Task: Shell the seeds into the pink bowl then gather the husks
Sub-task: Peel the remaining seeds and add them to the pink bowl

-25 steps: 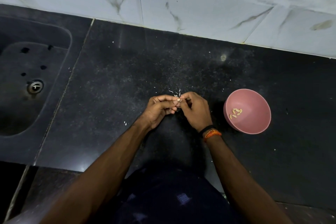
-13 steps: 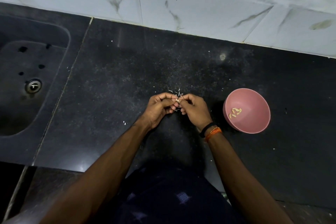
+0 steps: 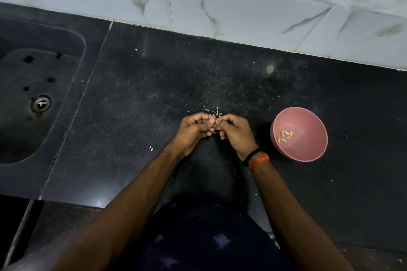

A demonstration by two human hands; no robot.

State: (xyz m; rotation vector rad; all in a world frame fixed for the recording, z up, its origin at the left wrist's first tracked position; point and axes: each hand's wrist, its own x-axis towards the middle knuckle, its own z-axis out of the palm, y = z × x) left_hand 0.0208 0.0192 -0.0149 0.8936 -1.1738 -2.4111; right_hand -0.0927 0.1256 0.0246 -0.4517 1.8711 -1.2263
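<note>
My left hand [image 3: 193, 131] and my right hand [image 3: 236, 133] meet fingertip to fingertip over the black counter, both pinched on one small pale seed [image 3: 217, 120] between them. Most of the seed is hidden by the fingers. Just beyond the fingertips lie several thin white husks [image 3: 213, 112] on the counter. The pink bowl [image 3: 308, 152] stands to the right of my right hand, a hand's width away, with several shelled yellowish kernels [image 3: 284, 136] on its floor.
A dark sink [image 3: 28, 103] with a metal drain [image 3: 40, 103] is sunk into the counter at the left. A white marbled tile wall [image 3: 220, 6] runs along the back. Tiny husk flecks are scattered over the black counter [image 3: 154, 86]. The front edge is near my body.
Both hands stay together on the seed, with only slight shifts of the fingers. The bowl and husks have not moved.
</note>
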